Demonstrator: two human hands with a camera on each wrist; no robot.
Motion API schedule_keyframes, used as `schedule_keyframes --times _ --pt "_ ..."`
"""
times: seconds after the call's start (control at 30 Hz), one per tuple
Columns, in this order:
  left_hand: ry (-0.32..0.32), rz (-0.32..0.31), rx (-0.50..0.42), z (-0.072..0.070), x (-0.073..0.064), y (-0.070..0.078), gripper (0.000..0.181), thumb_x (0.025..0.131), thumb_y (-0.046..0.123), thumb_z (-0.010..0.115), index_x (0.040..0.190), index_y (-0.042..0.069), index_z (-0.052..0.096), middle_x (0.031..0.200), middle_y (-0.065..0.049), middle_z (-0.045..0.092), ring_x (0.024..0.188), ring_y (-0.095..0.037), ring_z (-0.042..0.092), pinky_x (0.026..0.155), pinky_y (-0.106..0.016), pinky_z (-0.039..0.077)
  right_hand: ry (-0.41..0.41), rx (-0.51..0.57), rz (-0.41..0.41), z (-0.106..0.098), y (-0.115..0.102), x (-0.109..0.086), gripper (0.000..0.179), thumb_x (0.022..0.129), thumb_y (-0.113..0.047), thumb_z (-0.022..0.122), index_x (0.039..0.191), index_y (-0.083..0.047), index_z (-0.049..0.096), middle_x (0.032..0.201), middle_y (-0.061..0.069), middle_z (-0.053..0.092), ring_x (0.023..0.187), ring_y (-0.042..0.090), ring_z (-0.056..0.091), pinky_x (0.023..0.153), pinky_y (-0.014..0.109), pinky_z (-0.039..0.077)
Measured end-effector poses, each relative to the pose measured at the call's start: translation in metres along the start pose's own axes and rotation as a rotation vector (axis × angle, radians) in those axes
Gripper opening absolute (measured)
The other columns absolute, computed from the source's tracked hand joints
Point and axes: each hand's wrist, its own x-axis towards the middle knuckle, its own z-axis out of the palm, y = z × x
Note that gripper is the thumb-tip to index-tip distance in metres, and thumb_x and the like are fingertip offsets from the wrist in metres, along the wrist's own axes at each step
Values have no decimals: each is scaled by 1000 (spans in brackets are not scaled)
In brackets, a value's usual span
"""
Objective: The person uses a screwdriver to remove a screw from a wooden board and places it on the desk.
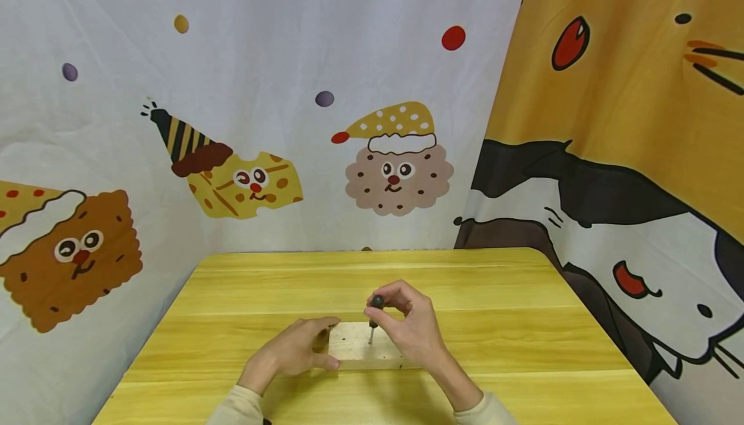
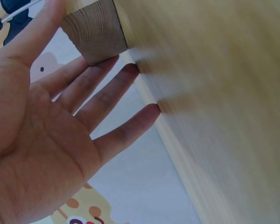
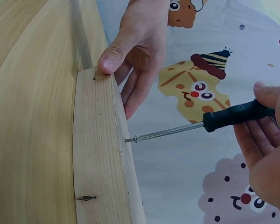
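the right hand grips the screwdriver by its dark handle; the tip meets a screw standing out from the wooden block. the left hand clasps one end of the block, which lies on the counter.

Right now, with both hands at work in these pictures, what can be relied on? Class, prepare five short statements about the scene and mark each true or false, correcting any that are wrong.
1. The right hand holds a screwdriver. True.
2. The left hand holds one end of a wooden block. True.
3. The wooden block stands upright on its end. False: it lies lengthwise on the table.
4. A screw is at the screwdriver's tip, on the wooden block's upper face. True.
5. The screwdriver's handle is white. False: it is dark.
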Motion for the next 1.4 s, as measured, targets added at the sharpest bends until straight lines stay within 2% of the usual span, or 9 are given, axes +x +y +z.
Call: schedule_keyframes --times 0.13,0.3,0.4,0.5,0.63,0.73,0.9,1.17,1.4 --pt "-2 -3 0 0 0 0 91 93 40 93 165 -1 54 165 -25 61 153 -50 58 125 -72 48 -1 13 -2 0 -1 1 24 97 6 84 118 -5 77 111 17 80 98 5 79 95 31 71" --pt "-1 -2 3 0 0 -1 91 93 40 93 164 -1 54 165 -26 61 153 -50 59 124 -73 49 -1 30 -35 -2 0 2 26 98 3 85 122 -6 80 115 18 73 103 12 76 97 29 71" --pt "-1 1 5 0 0 -1 91 93 41 93 164 -1 54 164 -26 61 153 -50 59 124 -73 49 -9 28 -46 -3 0 2 26 100 2 83 124 -6 80 115 16 73 103 19 76 99 28 70" --pt "0 3 4 0 0 0 92 93 41 93 164 -2 53 164 -26 61 152 -50 59 124 -73 49 -19 13 -43 -3 1 2 27 102 2 81 128 -6 79 117 20 73 105 23 77 100 28 70" --pt "0 2 5 -1 0 0 92 93 41 93 164 -2 54 163 -26 62 152 -50 59 124 -73 49 -21 3 -35 -3 1 2 30 103 4 78 131 -5 77 118 28 72 107 16 77 102 28 69" --pt "1 1 6 -1 0 0 91 93 41 93 164 -1 54 163 -26 63 153 -50 59 125 -72 48 -14 0 -65 -3 1 3 31 103 7 77 132 -3 76 117 29 73 105 13 77 100 28 70" --pt "0 -4 -5 -1 -1 1 92 93 40 93 165 -1 53 163 -27 62 152 -50 59 125 -73 48 10 -15 -116 -1 3 3 28 101 9 78 127 -2 77 112 23 76 100 16 78 95 29 71" --pt "-4 -5 11 -1 1 0 92 94 42 93 165 -1 53 164 -26 62 153 -49 59 125 -72 49 26 -20 -67 0 2 2 26 97 4 85 119 -9 77 109 16 77 99 13 80 96 32 72" --pt "4 1 19 0 1 -1 92 93 43 93 164 -1 54 163 -25 63 153 -48 59 126 -71 48 20 3 -65 1 2 1 27 97 10 82 116 -8 77 106 16 77 94 5 78 91 35 73"
